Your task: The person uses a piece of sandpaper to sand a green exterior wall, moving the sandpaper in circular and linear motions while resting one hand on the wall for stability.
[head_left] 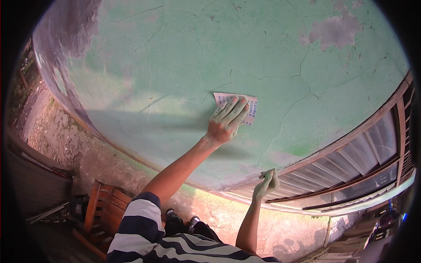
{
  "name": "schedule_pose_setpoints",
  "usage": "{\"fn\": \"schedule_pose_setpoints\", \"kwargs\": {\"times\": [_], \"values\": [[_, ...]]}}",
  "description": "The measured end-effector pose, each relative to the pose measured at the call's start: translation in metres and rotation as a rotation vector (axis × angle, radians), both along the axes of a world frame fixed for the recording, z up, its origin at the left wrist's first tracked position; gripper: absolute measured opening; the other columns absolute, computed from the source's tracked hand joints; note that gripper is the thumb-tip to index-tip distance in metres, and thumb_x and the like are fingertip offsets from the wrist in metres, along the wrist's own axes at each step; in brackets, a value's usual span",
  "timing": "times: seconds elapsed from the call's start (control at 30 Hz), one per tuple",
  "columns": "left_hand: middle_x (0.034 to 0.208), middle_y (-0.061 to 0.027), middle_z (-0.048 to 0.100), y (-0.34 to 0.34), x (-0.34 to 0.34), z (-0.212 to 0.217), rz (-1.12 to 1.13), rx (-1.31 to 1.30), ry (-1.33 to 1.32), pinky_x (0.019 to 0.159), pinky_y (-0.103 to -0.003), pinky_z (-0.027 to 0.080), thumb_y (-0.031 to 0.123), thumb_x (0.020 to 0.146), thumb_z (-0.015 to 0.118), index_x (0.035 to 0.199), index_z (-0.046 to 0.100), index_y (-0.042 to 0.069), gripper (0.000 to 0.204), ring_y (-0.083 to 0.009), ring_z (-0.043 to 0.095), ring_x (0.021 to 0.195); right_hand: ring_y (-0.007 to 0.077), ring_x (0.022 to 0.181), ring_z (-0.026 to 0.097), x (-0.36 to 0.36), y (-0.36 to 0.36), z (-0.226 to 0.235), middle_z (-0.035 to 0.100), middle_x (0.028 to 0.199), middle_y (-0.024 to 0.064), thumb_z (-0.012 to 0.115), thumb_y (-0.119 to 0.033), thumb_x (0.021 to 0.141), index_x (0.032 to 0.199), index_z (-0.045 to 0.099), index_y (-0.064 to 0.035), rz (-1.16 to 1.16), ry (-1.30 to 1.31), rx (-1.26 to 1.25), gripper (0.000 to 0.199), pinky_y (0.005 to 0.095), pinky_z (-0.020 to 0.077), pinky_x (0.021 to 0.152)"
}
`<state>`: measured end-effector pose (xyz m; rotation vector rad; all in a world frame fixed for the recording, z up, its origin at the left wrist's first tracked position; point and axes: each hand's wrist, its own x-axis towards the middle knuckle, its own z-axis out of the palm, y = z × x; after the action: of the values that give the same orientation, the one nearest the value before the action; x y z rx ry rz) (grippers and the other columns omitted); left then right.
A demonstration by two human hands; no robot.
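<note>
My left hand (227, 120), pale with dust, presses a sheet of sandpaper (251, 115) flat against a green painted wall (175, 74). The fingers lie close together over the sheet, whose printed beige backing faces me. One upper corner and the right edge stick out past the fingers. My right hand (269, 182) hangs apart from the sheet, near the wall's lower right border. Its dusty fingers are curled in, and I see nothing held in them. Cracks run through the paint, and a bare grey patch (337, 31) shows at the upper right.
A louvred window (351, 153) in a wooden frame borders the wall on the right. At the lower left stands a brown wooden chair (107, 206). My feet (193, 220) are on a rough, dusty floor (219, 209). Assorted items lie at the far lower right.
</note>
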<state>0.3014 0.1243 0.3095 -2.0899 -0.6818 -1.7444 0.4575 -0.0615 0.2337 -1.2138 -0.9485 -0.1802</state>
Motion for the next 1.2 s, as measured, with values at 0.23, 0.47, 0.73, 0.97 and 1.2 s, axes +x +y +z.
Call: {"fn": "schedule_pose_setpoints", "kwargs": {"times": [0.23,0.47,0.73,0.97,1.2], "values": [[0.132,-0.0069,0.061,-0.009,-0.013,-0.118,-0.155,-0.109,0.301,0.104,-0.043,0.042,0.008,0.082,0.060,0.122,0.067,0.012,0.040,-0.0255,0.055,0.125,0.0094,0.052,0.042,-0.011,0.033,-0.005,0.048,0.057,0.0046,0.050,-0.018,0.099,0.062,0.051,0.0021,-0.022,0.014,0.063,0.042,0.0260,0.0313,0.051],[0.136,-0.0039,0.058,-0.004,-0.003,0.006,-0.045,0.044,0.080,0.102,-0.038,0.045,0.009,0.084,0.059,0.125,0.065,0.012,0.042,-0.0222,0.053,0.128,0.0091,0.052,0.041,0.014,0.023,-0.059,0.044,0.056,0.0030,0.051,-0.021,0.099,0.060,0.049,0.0015,-0.147,0.047,0.076,0.045,0.0256,0.0307,0.051],[0.131,-0.0090,0.061,-0.005,0.017,-0.204,0.023,0.067,0.012,0.105,-0.041,0.043,0.006,0.086,0.057,0.123,0.066,0.009,0.038,-0.0277,0.055,0.126,0.0146,0.052,0.040,0.028,0.050,-0.153,0.042,0.052,0.0052,0.048,-0.021,0.096,0.056,0.046,-0.0006,-0.138,-0.240,0.322,0.044,0.0286,0.0277,0.050],[0.144,-0.0121,0.049,0.011,0.019,-0.051,0.010,0.163,-0.141,0.110,-0.043,0.037,0.010,0.086,0.060,0.134,0.057,0.004,0.048,-0.0314,0.047,0.133,0.0147,0.057,0.034,0.047,0.023,-0.144,0.037,0.055,0.0040,0.045,-0.014,0.094,0.055,0.041,-0.0027,-0.090,-0.140,0.309,0.041,0.0290,0.0278,0.057],[0.133,-0.0116,0.059,-0.024,0.033,-0.146,0.030,0.075,0.087,0.108,-0.043,0.039,0.007,0.088,0.052,0.126,0.064,0.006,0.039,-0.0290,0.051,0.130,0.0148,0.053,0.037,0.082,0.046,-0.136,0.041,0.053,0.0040,0.047,-0.013,0.093,0.057,0.048,0.0000,-0.264,-0.178,0.448,0.039,0.0296,0.0274,0.052]]}}
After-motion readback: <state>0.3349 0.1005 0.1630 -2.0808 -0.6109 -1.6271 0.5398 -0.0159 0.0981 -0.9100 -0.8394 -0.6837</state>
